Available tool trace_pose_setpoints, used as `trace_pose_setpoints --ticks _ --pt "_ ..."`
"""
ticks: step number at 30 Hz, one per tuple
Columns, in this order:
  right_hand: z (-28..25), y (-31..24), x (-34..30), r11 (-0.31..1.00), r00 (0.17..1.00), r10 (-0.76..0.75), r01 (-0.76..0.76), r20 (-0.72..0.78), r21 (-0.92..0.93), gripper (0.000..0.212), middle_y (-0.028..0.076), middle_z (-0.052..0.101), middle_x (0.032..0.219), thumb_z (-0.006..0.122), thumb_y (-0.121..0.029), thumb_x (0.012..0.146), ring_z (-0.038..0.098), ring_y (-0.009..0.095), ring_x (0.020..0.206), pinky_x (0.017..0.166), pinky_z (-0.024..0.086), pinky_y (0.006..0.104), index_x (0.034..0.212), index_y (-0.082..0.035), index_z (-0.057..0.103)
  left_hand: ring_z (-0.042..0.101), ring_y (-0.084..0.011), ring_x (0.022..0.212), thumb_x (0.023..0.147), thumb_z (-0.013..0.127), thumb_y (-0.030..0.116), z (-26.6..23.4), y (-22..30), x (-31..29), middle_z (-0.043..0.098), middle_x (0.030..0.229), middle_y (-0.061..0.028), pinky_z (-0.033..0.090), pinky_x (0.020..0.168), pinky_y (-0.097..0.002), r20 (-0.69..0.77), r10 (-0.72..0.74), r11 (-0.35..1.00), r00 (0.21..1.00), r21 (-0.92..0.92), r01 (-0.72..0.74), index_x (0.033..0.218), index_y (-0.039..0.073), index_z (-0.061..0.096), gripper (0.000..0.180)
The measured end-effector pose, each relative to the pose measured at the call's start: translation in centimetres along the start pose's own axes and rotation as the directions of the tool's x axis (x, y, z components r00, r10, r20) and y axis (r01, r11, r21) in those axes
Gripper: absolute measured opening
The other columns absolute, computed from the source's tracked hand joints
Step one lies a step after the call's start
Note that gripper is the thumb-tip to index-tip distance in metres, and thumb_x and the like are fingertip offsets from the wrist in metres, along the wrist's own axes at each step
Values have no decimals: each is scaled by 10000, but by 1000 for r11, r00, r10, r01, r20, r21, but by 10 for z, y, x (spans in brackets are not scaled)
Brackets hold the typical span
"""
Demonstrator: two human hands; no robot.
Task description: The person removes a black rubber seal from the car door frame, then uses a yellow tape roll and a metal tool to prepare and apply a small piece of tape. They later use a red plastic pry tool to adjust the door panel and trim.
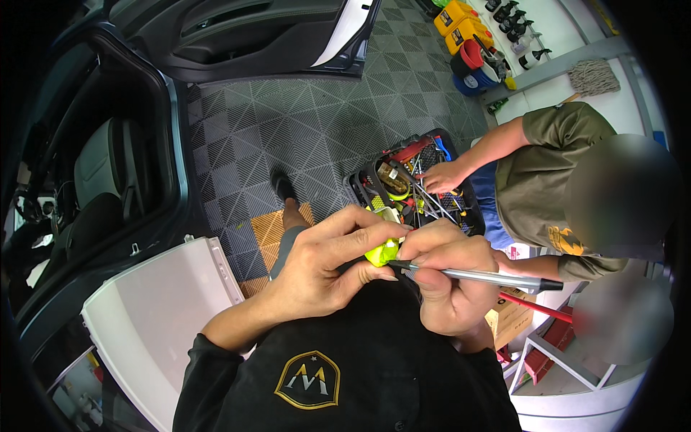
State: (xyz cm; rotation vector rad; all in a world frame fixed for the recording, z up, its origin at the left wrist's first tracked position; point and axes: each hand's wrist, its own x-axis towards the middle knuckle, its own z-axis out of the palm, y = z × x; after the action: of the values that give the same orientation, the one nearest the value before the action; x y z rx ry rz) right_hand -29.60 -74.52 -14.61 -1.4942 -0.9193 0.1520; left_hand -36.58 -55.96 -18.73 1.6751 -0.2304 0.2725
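My left hand (317, 263) pinches a small, bright yellow-green piece (384, 253) between thumb and fingers, in front of my chest. In my right hand (461, 277) is a slim pen (497, 277) with a clear, silvery barrel and a black end. It lies almost level, and its dark tip meets or nearly meets the yellow-green piece; I cannot tell which. The fingers of both hands hide part of that piece, so its exact kind does not show.
Beyond my hands stands a black crate of tools (353, 189), where a co-worker's hand (445, 176) reaches in. A car with an open door (266, 43) is at left, beside a pale panel (155, 302). Yellow jugs (461, 29), a blue bucket (471, 83) and a mop (594, 77) line the right wall.
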Motion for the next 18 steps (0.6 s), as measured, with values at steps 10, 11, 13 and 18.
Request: trace_pose_setpoints --ticks 10,11,13,18 --pt "-1 11 6 992 991 -114 111 -67 -57 212 163 716 984 736 -156 958 663 284 836 741 527 379 1020 2 609 694 -212 895 847 828 239 -2 4 5 687 1045 -127 564 765 -304 18 2 1000 1000 8 -2 1197 -18 718 448" --pt "0 12 6 992 990 -118 114 -75 -58 203 161 716 984 735 -150 957 661 284 833 739 526 379 1014 1 612 694 -212 897 849 828 239 -2 3 5 686 1046 -127 564 764 -303 16 0 1000 1000 1 0 1197 -18 718 446" --pt "2 13 6 991 988 -125 120 -90 -59 186 157 716 984 734 -139 956 659 284 829 734 523 379 1001 -1 617 694 -210 903 852 826 238 0 1 5 685 1048 -129 565 763 -300 14 -4 1000 1000 -13 4 1197 -18 718 443" --pt "0 10 6 996 994 -86 83 -65 -43 174 146 710 967 728 -128 960 653 276 839 740 521 377 1008 -6 613 694 -222 921 864 819 228 -2 1 4 687 1062 -131 564 792 -311 27 -12 1000 1000 -25 12 1201 -23 714 433"
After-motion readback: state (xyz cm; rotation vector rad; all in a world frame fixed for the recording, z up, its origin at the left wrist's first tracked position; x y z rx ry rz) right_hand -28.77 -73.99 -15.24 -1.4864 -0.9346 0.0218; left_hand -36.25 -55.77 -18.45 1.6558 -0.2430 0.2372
